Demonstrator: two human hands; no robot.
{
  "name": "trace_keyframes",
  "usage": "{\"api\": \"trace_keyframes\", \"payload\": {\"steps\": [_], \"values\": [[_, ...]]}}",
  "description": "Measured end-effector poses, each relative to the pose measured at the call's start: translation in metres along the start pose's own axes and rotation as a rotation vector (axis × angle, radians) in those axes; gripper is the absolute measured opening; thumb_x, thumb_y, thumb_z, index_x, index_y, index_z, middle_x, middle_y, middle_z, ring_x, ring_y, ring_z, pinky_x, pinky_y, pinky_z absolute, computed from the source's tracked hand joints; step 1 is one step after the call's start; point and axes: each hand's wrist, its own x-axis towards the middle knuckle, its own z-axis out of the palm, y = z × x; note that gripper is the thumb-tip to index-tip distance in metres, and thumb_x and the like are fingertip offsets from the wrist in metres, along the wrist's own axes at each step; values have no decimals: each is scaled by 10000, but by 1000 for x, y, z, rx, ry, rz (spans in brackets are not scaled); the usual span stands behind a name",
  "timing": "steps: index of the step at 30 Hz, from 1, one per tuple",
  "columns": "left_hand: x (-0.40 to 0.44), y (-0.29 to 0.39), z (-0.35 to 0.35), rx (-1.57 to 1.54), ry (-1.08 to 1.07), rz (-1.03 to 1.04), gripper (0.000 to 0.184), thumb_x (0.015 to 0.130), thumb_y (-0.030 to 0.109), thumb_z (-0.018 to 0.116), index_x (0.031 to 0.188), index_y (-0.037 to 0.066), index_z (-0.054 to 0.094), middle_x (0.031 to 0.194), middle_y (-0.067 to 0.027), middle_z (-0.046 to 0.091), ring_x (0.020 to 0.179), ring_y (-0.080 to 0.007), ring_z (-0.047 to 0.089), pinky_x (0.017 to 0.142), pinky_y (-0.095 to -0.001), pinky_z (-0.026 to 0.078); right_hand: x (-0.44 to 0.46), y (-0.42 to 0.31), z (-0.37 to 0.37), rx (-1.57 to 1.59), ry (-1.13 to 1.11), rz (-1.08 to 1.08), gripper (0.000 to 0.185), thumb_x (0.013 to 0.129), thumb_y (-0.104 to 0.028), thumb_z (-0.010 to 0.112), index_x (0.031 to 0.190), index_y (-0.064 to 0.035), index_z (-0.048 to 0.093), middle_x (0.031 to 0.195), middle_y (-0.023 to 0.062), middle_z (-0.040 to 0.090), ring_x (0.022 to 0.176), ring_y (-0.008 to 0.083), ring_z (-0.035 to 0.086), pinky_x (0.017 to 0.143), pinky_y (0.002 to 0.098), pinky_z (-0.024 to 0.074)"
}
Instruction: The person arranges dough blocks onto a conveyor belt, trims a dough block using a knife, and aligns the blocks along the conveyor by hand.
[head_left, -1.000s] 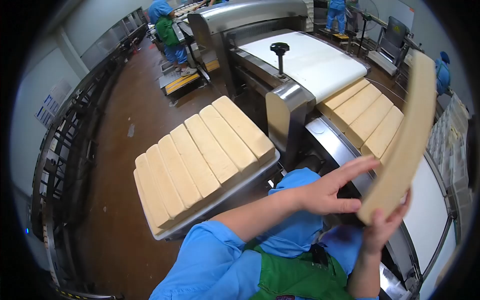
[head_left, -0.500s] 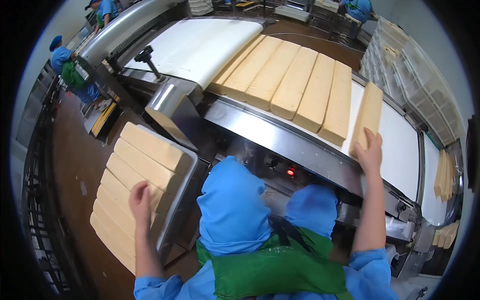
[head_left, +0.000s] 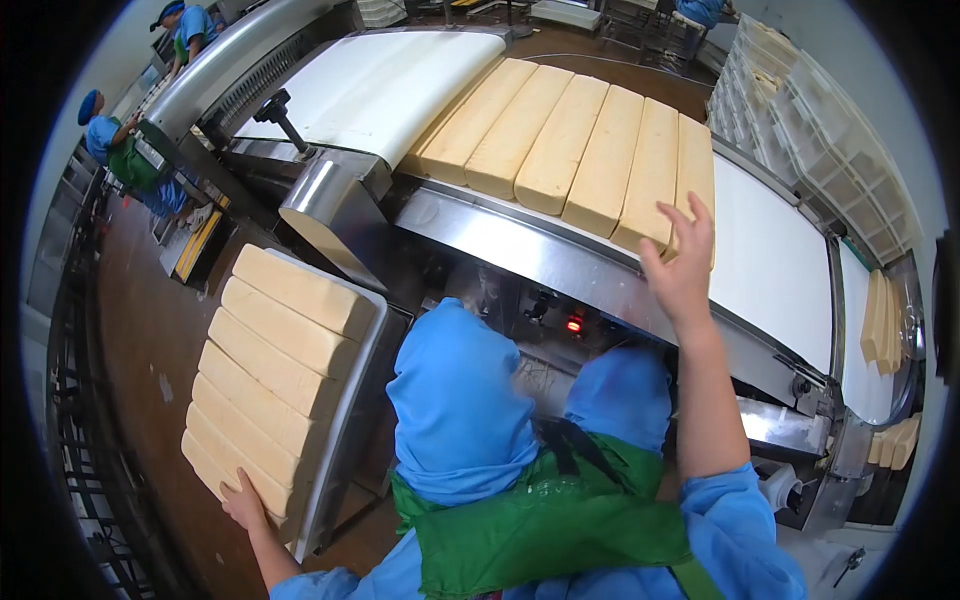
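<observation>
A row of long pale-yellow blocks, like dough or bean curd, lies side by side on the white conveyor belt. My right hand is raised at the near end of the rightmost block, fingers spread and apart, covering part of it. To my left, more pale-yellow blocks fill a white tray. My left hand rests against the nearest block in that tray, its fingers stretched out and partly visible. What its fingertips do beyond the block's edge is hidden.
A metal frame with a black knob stands at the belt's left. White crates are stacked behind the belt. A few blocks stand at the far right. Co-workers in blue are at the upper left.
The separate rightmost block now sits against the row, and my right hand has moved left and opened off it. My left hand has shifted from mid-tray to the nearest block.
</observation>
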Motion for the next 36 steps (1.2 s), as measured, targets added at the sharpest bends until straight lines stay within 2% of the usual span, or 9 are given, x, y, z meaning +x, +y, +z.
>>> {"api": "trace_keyframes", "payload": {"steps": [4,8,12,17,19,23,27,32,36], "values": [[54,-54,33,-221,-11,162,748,909,434,613,1448,-7,343,1436,-268,391,1233,-415,475,1044,-453,401,-13,-47,-2,153,-77,-104,419,742,-164,691,1144,-67,627,1364,237,430,1266,406,428,1066,462,346],[80,-111,50,-1095,-168,156,695,888,183,659,1455,2,300,1390,-192,456,1203,-321,511,1004,-397,440,-32,-74,3,298,-154,-146,373,742,-146,690,1104,-68,644,1312,222,484,1190,390,496,1008,438,411],[81,-126,23,-1380,-301,116,673,913,300,608,1456,43,305,1402,-170,443,1241,-320,479,1015,-442,434,-39,-101,-2,520,-256,-140,328,753,-136,679,1074,-70,660,1293,221,497,1126,391,539,954,432,462],[-10,-11,-47,-1815,-715,229,681,925,527,484,1434,86,384,1364,-120,509,1210,-312,521,1004,-471,454,-61,-152,9,740,-507,-341,307,777,-148,662,1068,-50,650,1166,157,601,1100,339,579,948,432,473],[-51,49,-69,-1842,-883,286,747,882,577,519,1437,93,391,1366,-138,506,1237,-299,508,1010,-478,448,-74,-174,19,826,-813,-466,577,786,-198,722,1297,-28,516,1247,196,541,1172,356,539,1029,404,420],[-151,178,-59,-1981,-1494,871,837,856,643,528,1453,83,355,1364,-149,502,1210,-322,534,981,-486,476,-90,-215,-8,1024,-786,-304,870,807,-300,740,1468,-20,249,1398,255,394,1304,396,411,1098,424,339],[-266,280,-85,-1765,-1190,1348,1113,742,481,793,1534,90,116,1468,-174,381,1334,-297,422,1070,-451,391,-92,-185,-32,1357,-427,43,952,773,-225,795,1490,-26,200,1429,197,371,1338,311,396,1080,429,359],[-286,315,-87,-1521,-1307,1588,828,868,291,704,1510,73,228,1425,-174,441,1335,-281,426,1083,-407,344,-32,-58,-71,850,125,247,798,812,-54,674,1468,-14,223,1363,168,433,1240,275,488,1035,394,425],[-241,307,-44,-1476,-1184,1313,576,904,151,644,1411,46,394,1257,-124,577,1190,-233,556,994,-357,448,-9,84,-102,-70,79,309,713,744,-311,737,1368,-75,484,1248,205,538,1133,352,559,976,424,458]]}}
